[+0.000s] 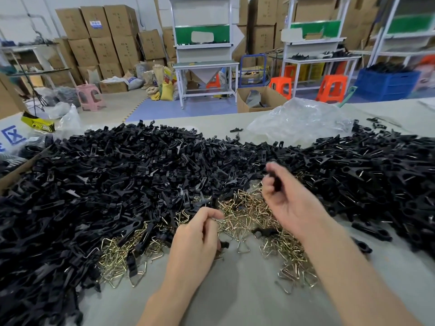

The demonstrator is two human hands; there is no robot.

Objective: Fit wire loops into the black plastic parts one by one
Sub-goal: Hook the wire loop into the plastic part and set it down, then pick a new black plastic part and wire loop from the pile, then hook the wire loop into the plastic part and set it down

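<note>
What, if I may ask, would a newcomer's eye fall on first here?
A huge heap of black plastic parts covers the table from the left edge to the right. In front, at centre, lies a brassy tangle of wire loops. Above it the right hand grips a black part, while the left hand curls at the loops' near edge.

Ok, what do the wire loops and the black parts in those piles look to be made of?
The wire loops look like metal wire, probably plated steel, judging by the brassy-to-silver gleam and crisp bends. The black parts appear to be moulded plastic, matte to semi-gloss black, with repeated identical shapes and soft highlights. Exact grades cannot be told.
</note>
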